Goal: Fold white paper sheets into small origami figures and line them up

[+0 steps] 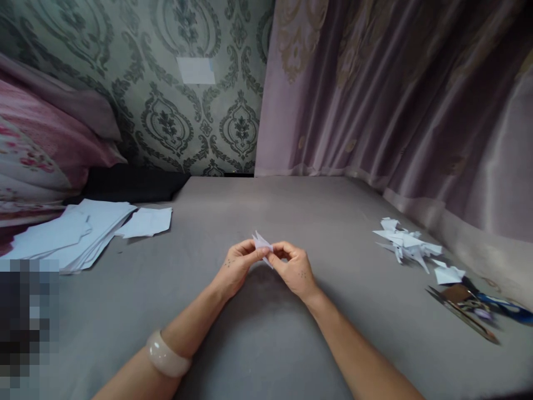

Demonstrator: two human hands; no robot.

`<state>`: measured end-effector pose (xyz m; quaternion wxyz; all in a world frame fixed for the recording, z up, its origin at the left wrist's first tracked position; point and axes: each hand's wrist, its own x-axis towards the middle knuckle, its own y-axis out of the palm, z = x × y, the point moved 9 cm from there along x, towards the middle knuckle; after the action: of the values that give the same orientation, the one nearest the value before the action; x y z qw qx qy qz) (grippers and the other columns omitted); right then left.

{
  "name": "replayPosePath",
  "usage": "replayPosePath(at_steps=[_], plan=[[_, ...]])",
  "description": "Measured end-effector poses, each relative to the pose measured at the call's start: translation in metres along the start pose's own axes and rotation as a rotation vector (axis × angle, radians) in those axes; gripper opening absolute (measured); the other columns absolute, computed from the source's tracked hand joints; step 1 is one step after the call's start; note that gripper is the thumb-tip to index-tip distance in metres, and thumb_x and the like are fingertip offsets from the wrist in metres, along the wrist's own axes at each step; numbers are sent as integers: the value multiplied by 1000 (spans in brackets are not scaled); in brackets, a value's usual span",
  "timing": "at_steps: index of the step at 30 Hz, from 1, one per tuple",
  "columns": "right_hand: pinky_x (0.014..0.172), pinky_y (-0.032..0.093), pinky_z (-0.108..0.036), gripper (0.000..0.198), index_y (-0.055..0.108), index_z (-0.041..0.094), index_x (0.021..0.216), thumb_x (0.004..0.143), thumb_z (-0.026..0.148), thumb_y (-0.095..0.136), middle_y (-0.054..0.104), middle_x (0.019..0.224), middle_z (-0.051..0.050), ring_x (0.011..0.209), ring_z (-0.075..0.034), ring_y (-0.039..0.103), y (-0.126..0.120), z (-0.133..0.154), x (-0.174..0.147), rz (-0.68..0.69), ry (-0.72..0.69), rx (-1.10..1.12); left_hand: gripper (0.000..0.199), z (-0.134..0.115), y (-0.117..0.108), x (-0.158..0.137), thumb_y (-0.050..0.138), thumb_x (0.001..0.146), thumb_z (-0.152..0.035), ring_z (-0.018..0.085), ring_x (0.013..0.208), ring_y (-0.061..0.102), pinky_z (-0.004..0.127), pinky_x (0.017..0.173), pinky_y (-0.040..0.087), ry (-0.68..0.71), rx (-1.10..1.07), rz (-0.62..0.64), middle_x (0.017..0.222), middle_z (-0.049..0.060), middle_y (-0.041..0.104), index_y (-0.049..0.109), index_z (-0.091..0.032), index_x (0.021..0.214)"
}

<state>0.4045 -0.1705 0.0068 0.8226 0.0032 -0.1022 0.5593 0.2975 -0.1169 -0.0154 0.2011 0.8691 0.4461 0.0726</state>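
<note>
A small piece of folded white paper (262,242) with pointed tips is held above the middle of the grey surface. My left hand (238,265) pinches it from the left between thumb and fingers. From the right, my right hand (295,269) grips the same paper, its thumb close to the left thumb. The lower part of the paper is mostly hidden behind the thumbs. A pale bangle (167,355) circles my left forearm.
Stacked white paper sheets (104,222) lie at the left, with smaller sheets (145,222) beside them. Folded paper figures (406,241) are piled at the right. Nearer are blue-handled scissors (510,308) and a pointed slim tool (462,316). A curtain (316,111) hangs behind.
</note>
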Motion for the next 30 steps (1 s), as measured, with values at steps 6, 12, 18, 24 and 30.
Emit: replayPosePath(at_steps=[6,12,18,24,30], plan=[[58,45,-23,34,68,15,77,73,48,68,67,66,-2,58,-11,60,13,-31,-6,139,327,187,24,21,-13,4,78,67,-31,14,62,62,26,64,48,-180,-82,-91,70,7,68,69,-10,74],[46,43,-17,37,67,13,77,74,50,68,69,67,-5,53,-10,63,30,-44,-21,320,574,236,19,28,-25,2,78,62,-24,10,51,57,22,54,45,-249,-50,-211,57,3,62,63,-12,61],[41,38,-14,35,65,13,77,75,48,69,67,62,-2,46,-6,59,35,-50,-24,373,626,283,16,26,-21,2,74,64,-22,11,48,57,23,52,45,-290,-68,-198,54,3,61,63,-11,62],[42,39,-15,32,66,13,76,74,45,71,67,63,-1,46,-5,56,32,-45,-25,337,643,291,13,28,-25,2,73,67,-19,12,51,59,23,53,47,-321,-142,-241,59,6,65,64,-9,66],[48,45,-21,35,63,15,85,81,50,59,68,72,-5,53,-11,60,2,-28,-6,75,370,60,5,36,-37,5,68,70,-11,10,52,60,19,49,46,-376,-263,-377,62,6,66,65,-9,72]])
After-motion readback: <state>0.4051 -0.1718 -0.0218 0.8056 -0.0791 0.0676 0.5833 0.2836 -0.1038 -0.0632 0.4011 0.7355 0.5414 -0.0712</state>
